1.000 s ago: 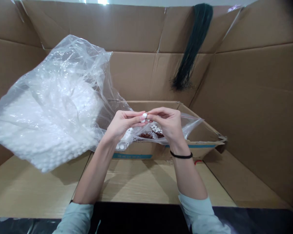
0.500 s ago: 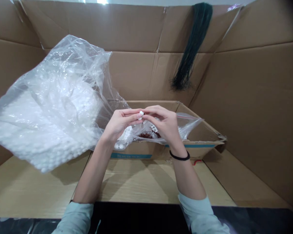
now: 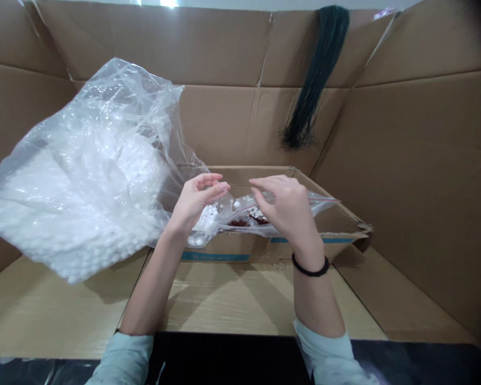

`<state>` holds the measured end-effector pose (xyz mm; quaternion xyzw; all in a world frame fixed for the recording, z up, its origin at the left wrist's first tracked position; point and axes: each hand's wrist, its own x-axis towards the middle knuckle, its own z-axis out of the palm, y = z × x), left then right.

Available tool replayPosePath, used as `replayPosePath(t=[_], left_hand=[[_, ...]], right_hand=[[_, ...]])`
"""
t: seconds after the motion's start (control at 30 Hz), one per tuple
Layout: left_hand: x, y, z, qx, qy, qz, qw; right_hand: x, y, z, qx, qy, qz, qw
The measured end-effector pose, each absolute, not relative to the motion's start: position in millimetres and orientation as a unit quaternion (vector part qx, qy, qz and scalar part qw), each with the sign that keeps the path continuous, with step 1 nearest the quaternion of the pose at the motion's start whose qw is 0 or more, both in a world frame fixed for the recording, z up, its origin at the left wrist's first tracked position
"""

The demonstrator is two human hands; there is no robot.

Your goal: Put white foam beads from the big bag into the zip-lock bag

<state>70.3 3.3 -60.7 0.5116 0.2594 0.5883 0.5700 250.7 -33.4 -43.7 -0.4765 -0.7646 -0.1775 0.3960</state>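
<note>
My left hand (image 3: 198, 202) is raised over the front of an open cardboard box, thumb and forefinger pinched on what looks like a thin wire (image 3: 239, 185). The wire is faint and runs toward my right hand (image 3: 285, 206). That hand hovers to the right with thumb and fingers apart and nothing visible between them. Below the gap between the hands is a white ball (image 3: 236, 204); whether it lies in the bag or is falling, I cannot tell. Clear plastic bags (image 3: 264, 230) beneath hold small white balls (image 3: 208, 216) and dark red pieces (image 3: 258, 218).
A large clear bag of white balls (image 3: 84, 176) fills the left side. The cardboard box (image 3: 216, 248) stands on a wooden table (image 3: 224, 299). Cardboard walls (image 3: 220, 48) surround the place. A bundle of dark green strands (image 3: 318, 75) hangs over the back wall.
My hands have come apart, the right one moving to the right. The white ball that was between my fingertips is no longer there. A thin line now shows between the hands.
</note>
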Motion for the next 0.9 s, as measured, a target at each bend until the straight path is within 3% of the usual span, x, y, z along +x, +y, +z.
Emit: replayPosePath(t=[0.1,0.27,0.47,0.57,0.9], left_hand=[[70.5,4.9,-61.7,0.511,0.256,0.595,0.565],[70.2,6.6,-62.0,0.508,0.256,0.609,0.553],[71.3,4.7,-60.9,0.503,0.261,0.596,0.568],[71.5,4.4,-61.2,0.509,0.262,0.589,0.571],[71.5,4.4,-62.6,0.520,0.272,0.573,0.572]], right_hand=[[250.9,-49.8,-36.3,-0.461,-0.770,-0.142,0.418],[251.7,-50.9,-40.2,-0.513,-0.833,-0.025,0.208],[239.3,-8.9,-62.3,-0.446,-0.884,0.109,0.093],[235.9,-1.5,-65.1,-0.437,-0.884,0.132,0.096],[243.7,-4.5,-60.6,-0.465,-0.868,0.041,0.170]])
